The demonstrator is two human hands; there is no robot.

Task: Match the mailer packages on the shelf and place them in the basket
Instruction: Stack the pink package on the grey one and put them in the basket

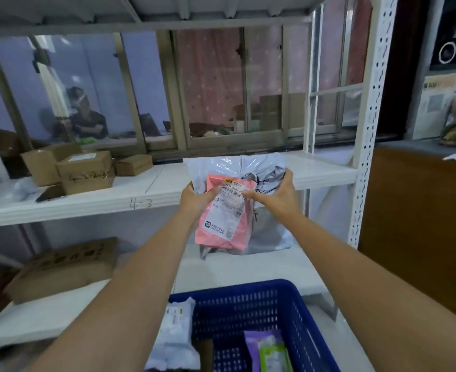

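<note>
I hold a stack of mailer packages in front of the white shelf [87, 205]. A pink mailer [221, 229] with a white printed label lies on top of a larger grey mailer [269, 232]. My left hand [194, 197] grips the stack's left edge, thumb on the pink mailer. My right hand [277, 191] grips the right side, fingers on the grey mailer, thumb near the label. Below, the blue basket [251, 307] holds a purple mailer [264, 347]. A white mailer [175, 331] leans at the basket's left edge.
Several brown cardboard boxes [84, 170] sit on the shelf marked 4-3 at the left. A larger flat box [65, 267] lies on the lower shelf. A perforated white upright [369, 130] bounds the shelf on the right, beside a brown cabinet [414, 224]. A person sits behind the window.
</note>
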